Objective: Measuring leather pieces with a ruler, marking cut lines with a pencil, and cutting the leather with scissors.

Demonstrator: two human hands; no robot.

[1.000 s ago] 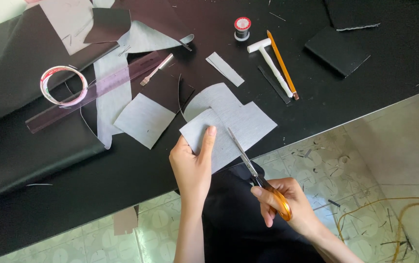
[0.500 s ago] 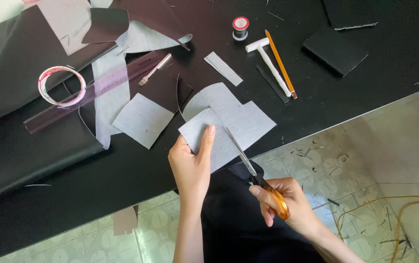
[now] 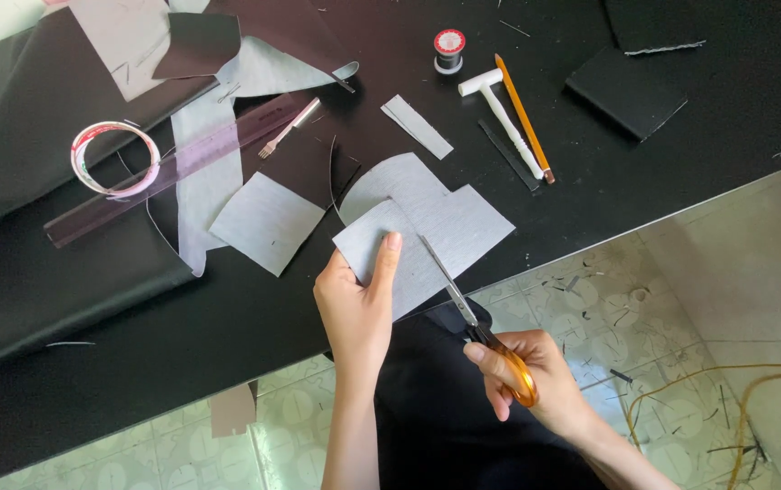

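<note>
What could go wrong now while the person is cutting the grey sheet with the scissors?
1. The left hand pinches the grey sheet with its thumb close beside the blades of the scissors; a slip could nick it.
2. The sheet is held in the air at one side only, so it may flex and the cut may wander.
3. The right hand works past the table edge, so offcuts may fall to the tiled floor.

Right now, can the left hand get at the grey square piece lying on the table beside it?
Probably not at once: the left hand is pinching the grey sheet being cut by the scissors. The path to the grey square piece looks unobstructed.
</note>
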